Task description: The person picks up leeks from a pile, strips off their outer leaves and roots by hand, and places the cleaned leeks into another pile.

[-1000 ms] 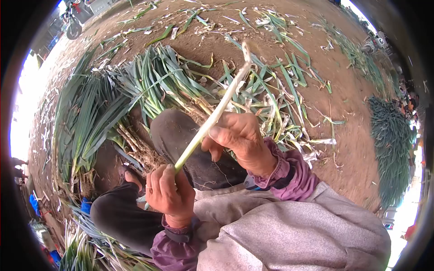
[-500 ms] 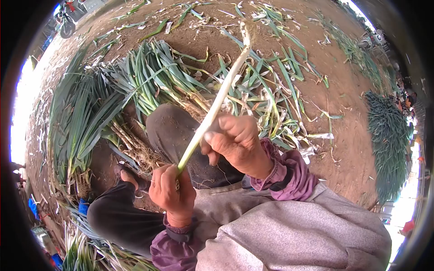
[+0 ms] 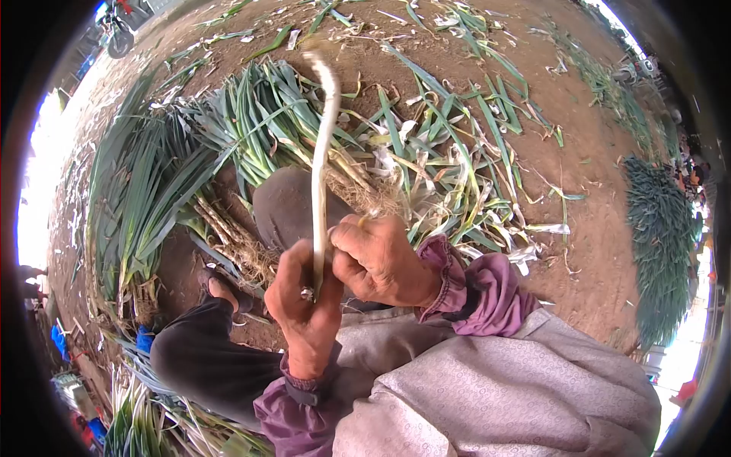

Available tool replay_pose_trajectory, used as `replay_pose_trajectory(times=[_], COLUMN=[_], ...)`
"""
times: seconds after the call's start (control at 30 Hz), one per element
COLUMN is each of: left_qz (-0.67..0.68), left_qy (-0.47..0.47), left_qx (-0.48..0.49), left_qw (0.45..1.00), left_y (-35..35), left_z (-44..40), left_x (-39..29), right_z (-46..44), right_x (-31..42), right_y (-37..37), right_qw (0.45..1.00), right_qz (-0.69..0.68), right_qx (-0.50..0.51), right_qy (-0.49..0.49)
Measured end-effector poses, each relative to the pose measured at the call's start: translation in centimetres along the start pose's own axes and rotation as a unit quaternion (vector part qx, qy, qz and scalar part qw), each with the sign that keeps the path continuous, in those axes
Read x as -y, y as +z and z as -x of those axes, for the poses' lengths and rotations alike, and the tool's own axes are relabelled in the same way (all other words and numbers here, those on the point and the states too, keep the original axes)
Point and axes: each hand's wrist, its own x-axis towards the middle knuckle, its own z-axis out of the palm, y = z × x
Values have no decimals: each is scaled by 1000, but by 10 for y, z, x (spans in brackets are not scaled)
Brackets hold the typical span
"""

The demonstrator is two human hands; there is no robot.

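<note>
A single green onion (image 3: 320, 164) stands nearly upright in my left hand (image 3: 304, 297), its long white stalk rising and its root end blurred at the top. My left fingers and thumb are closed around the lower part of the stalk. Close against it on the right is my right hand (image 3: 388, 259), with its fingers curled in and closed. Whatever those fingers pinch is hidden. Behind my knee lies a bundle of green onions (image 3: 266, 114) with dirty roots, and another bundle (image 3: 137, 190) spreads to the left.
Torn leaves and peelings (image 3: 464, 183) litter the brown dirt ground (image 3: 594, 251). A large heap of green onions (image 3: 659, 251) stands at the far right. More onions (image 3: 137, 426) lie at the lower left. My bent legs (image 3: 205, 365) frame the work area.
The onion has swung from leaning right to nearly upright, its root end moving left. My right hand has come down beside my left hand, its fingers more tightly curled.
</note>
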Motion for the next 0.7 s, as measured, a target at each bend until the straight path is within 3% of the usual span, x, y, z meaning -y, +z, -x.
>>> replay_pose_trajectory(times=[0.03,0.13,0.17,0.4,0.57,0.6,0.7], left_qz=[33,186,198,140,128,119,64], left_qy=[8,-112,-102,-101,-146,-137,-103], left_qx=[-2,-21,-28,11,27,40,72], left_qw=[999,976,974,985,981,983,990], left_y=[1,-10,-14,-21,-17,-17,-15], left_z=[-3,-1,-1,7,22,24,30], left_x=[2,1,3,8,7,10,20], right_z=[0,-1,3,0,-14,-25,-37], right_x=[-4,-13,-25,-70,-133,-118,-123], right_y=[1,-12,-14,-36,-54,-61,-71], right_qw=[1000,999,997,979,964,922,850], right_qz=[10,53,80,170,22,-122,-289], right_qx=[-7,-3,-3,-36,-170,-190,-271], right_qy=[-7,8,16,109,203,315,348])
